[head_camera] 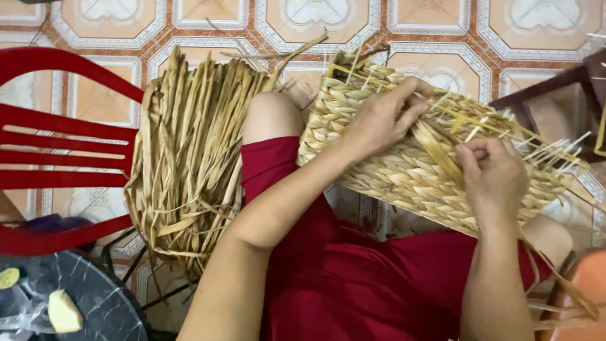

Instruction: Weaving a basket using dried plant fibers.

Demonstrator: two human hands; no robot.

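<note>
Straw-coloured woven basket (404, 170) rests tilted across the lap, steadied there for weaving; left hand (379, 120) presses flat on its top, fingers loose; right hand (492, 173) pinches a strand (442, 151), apparently keeping it taut; loose straw bundle (189, 158) lies beside the knee.

- Woven basket (404, 170) lies across your lap; it's the landmark.
- Your left hand (379, 120) rests on top of basket, near its left end.
- Your right hand (492, 173) is on basket, right of the left hand.
- Bundle of dried strips (189, 158) lies left of basket, draped over the chair (63, 139).
- Round table (95, 303) sits below-left of basket, under the bundle.
</note>
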